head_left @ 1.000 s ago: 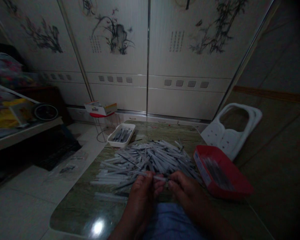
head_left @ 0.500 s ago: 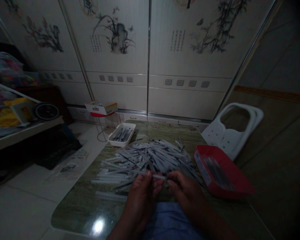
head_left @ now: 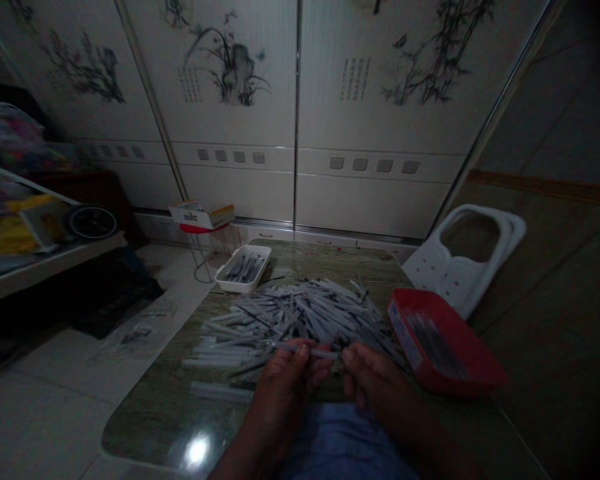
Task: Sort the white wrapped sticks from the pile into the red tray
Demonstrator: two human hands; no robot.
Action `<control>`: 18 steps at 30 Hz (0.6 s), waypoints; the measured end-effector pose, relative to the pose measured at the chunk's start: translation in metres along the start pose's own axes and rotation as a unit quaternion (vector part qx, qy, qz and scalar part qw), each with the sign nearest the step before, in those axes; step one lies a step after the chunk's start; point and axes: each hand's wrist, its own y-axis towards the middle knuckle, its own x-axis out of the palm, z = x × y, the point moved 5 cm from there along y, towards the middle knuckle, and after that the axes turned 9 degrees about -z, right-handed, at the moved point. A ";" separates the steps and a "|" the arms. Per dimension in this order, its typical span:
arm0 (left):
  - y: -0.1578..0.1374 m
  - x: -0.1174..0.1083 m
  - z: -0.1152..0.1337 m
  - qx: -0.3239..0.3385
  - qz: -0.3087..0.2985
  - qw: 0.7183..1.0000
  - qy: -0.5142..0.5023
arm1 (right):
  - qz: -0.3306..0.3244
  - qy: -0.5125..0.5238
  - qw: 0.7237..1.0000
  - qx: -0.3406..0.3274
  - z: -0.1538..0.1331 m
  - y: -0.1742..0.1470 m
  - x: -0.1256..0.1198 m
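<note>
My left hand (head_left: 291,373) pinches a slim, pale pen (head_left: 325,354) between thumb and fingers, holding it nearly level. At the pen's right end, the fingers of my right hand (head_left: 373,377) are closed on its tip; any small part in them is hidden. Just beyond my hands spreads a large heap of similar pens (head_left: 325,313), whitish and translucent, some with dark parts. A few pale pens (head_left: 220,392) lie apart, left of my left wrist.
A red tray (head_left: 480,363) with pens inside stands on the right of the marbled green table (head_left: 150,427). A white tray (head_left: 236,288) of pens is at the back left. Beyond are a small box on a red stool (head_left: 205,229) and a white chair (head_left: 460,280).
My right hand has shifted slightly right, with its fingers curled further in. The pen has shifted slightly right too, while my left hand keeps its pinch.
</note>
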 end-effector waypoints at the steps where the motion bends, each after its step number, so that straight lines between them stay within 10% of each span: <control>1: 0.000 0.000 0.000 0.000 0.007 1.000 -0.004 | 0.002 -0.001 1.000 -0.001 0.000 0.000 0.000; 11: 0.004 -0.008 -0.008 -0.006 0.070 0.995 -0.073 | 0.045 -0.198 0.968 -0.146 -0.014 -0.005 -0.001; 18: 0.001 -0.003 -0.006 -0.020 0.048 0.997 -0.051 | 0.037 -0.084 0.990 -0.103 -0.009 -0.005 0.001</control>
